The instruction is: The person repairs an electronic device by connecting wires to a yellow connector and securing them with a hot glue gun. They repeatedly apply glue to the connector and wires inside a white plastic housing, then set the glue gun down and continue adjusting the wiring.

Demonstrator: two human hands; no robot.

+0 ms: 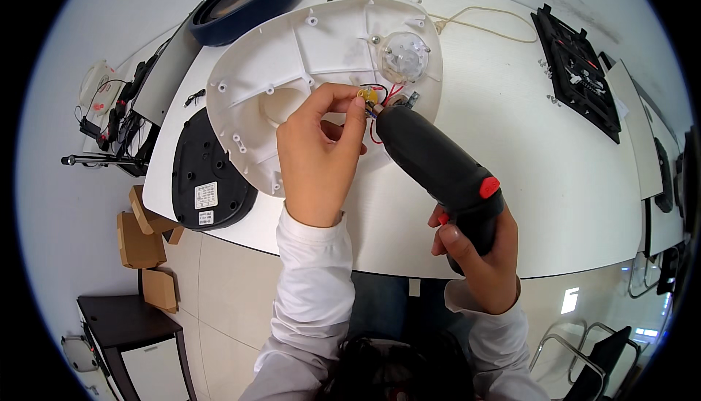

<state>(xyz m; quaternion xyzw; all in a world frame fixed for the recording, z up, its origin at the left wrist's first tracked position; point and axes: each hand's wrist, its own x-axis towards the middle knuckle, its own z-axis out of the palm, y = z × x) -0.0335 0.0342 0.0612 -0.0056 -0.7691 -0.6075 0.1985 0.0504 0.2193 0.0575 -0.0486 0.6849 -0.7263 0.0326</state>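
Note:
My right hand (488,266) is wrapped round the grip of a black cordless screwdriver (438,156) with red buttons. Its tip points up and left, reaching a small yellow part (371,96) that my left hand (319,154) pinches between thumb and fingers. Red and black wires run beside this part. Below both lies a white plastic housing (241,65), its ribbed, hollow inside facing up. A clear round dome (403,58) is set in its far right end. Whether the bit sits in a screw is hidden by the fingers.
A black base cover (191,175) with white labels lies left of the housing. At the back left is a dark blue round pan (248,0). To the right lies an unfolded black tool case (577,72), with loose screws (553,99) beside it and a thin cable (504,11) behind.

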